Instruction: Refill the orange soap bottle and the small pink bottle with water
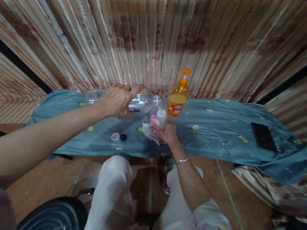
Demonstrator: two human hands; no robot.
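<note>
Room on the cloth, and things in the way

The orange soap bottle (178, 95) stands close behind; two small caps (119, 136) lie in front. Cloth (220, 129) is bare up to the black phone (263, 137).

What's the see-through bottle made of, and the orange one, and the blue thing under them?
The bottle in the left hand looks like clear, glossy plastic. The pump bottle seems translucent orange plastic with liquid inside. The blue cover looks like soft, matte cloth: it wrinkles and drapes.

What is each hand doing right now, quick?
Left hand: closed around a clear plastic bottle, tipped on its side.
Right hand: closed on a small white and pink packet beside the orange soap dispenser.
</note>
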